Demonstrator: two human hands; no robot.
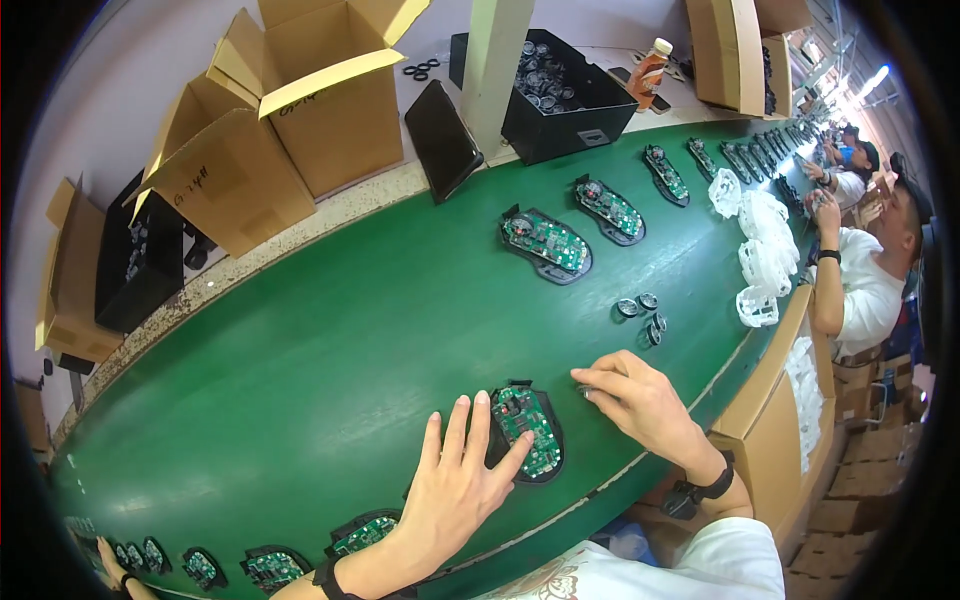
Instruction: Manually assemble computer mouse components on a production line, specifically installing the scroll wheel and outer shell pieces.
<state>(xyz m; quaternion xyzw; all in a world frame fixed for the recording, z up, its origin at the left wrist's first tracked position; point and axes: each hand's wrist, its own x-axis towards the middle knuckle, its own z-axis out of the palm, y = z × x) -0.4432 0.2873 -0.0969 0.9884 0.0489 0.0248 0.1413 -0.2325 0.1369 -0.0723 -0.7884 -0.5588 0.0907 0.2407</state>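
Nearest to my hands lies a computer-mouse base (547, 467) with a green circuit board (528, 437) on it. My left hand (450, 500) is spread along its left side, the thumb resting on the board and the other fingers stretched out flat. Just right of the base, my right hand (640, 410) is closed in a pinch. Between its fingertips shows the edge of a small dark part (587, 390), mostly hidden by the fingers. Beyond that hand, several small scroll wheels (648, 302) lie loose on the green belt (330, 330).
More mouse bases (547, 245) are lined up on the belt. Clear plastic trays (765, 250) stack at right. Behind are a black bin (560, 130) of wheels, a bottle (650, 75) and cardboard boxes (335, 125). Co-workers (865, 260) are at right; another person's hand (110, 565) is lower left.
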